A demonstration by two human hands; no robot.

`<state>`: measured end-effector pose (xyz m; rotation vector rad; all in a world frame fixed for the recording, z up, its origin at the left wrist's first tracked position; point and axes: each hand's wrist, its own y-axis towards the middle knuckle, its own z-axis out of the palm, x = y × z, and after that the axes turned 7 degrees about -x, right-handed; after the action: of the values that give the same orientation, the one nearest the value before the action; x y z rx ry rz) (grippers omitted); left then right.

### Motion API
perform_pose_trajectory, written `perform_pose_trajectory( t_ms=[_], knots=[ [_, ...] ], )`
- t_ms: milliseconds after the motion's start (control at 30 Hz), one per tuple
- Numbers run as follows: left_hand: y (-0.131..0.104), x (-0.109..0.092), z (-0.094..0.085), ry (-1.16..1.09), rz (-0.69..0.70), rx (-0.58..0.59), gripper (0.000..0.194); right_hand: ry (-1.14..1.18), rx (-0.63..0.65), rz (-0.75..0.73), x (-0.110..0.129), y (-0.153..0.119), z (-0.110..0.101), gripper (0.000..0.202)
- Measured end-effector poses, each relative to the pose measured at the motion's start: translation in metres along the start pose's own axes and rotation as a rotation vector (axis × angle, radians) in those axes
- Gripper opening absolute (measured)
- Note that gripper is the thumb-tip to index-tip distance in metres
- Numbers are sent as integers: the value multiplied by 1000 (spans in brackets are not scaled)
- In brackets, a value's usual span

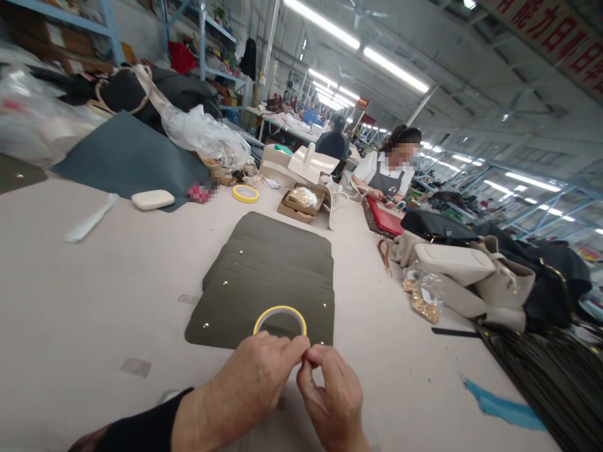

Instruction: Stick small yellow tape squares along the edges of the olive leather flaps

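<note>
My left hand [252,376] is closed on a roll of yellow tape [281,309], whose ring stands up past the knuckles. Close beside it, my right hand [332,392] pinches thumb and forefinger together at the roll's near edge. Whatever lies between those fingertips, perhaps the tape's end, is too small to make out. Just beyond both hands, olive-green leather panels [277,263] lie in an overlapping stack on the table. Small gold studs show along their edges.
A second yellow tape roll [245,194], a cream oval case [153,199] and a cardboard box of gold chain [301,204] lie farther back. Cream bags [471,276] and dark leather strips [546,370] fill the right. A co-worker [391,163] handles a red item across the table.
</note>
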<state>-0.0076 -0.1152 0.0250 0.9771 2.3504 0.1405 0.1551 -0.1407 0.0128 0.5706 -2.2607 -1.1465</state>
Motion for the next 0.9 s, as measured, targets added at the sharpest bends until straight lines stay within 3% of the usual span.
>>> perform_pose_trajectory(
  t_ms=[133, 233, 300, 433, 533, 667, 800, 900],
  knots=[
    [5, 6, 2, 35, -11, 19, 22, -8, 13, 93, 2, 1, -1, 17],
    [11, 6, 4, 109, 34, 16, 19, 21, 28, 256, 4, -1, -5, 15],
    [15, 2, 5, 158, 95, -15, 15, 100, 56, 469, 3, -2, -7, 13],
    [22, -13, 3, 201, 251, -161, 14, 423, 64, 1031, -17, -6, -10, 18],
    [25, -14, 6, 200, 290, -215, 16, 536, 23, 1255, -43, -14, -16, 26],
    [25, 4, 23, 296, 183, -136, 9, 503, 168, 1249, -64, -25, -26, 35],
    [24, 19, 41, 360, 155, 4, 7, 424, 279, 1200, -66, -28, -26, 38],
    [23, 20, 45, 351, 168, 31, 9, 323, 370, 1121, -65, -25, -22, 34]
  ],
)
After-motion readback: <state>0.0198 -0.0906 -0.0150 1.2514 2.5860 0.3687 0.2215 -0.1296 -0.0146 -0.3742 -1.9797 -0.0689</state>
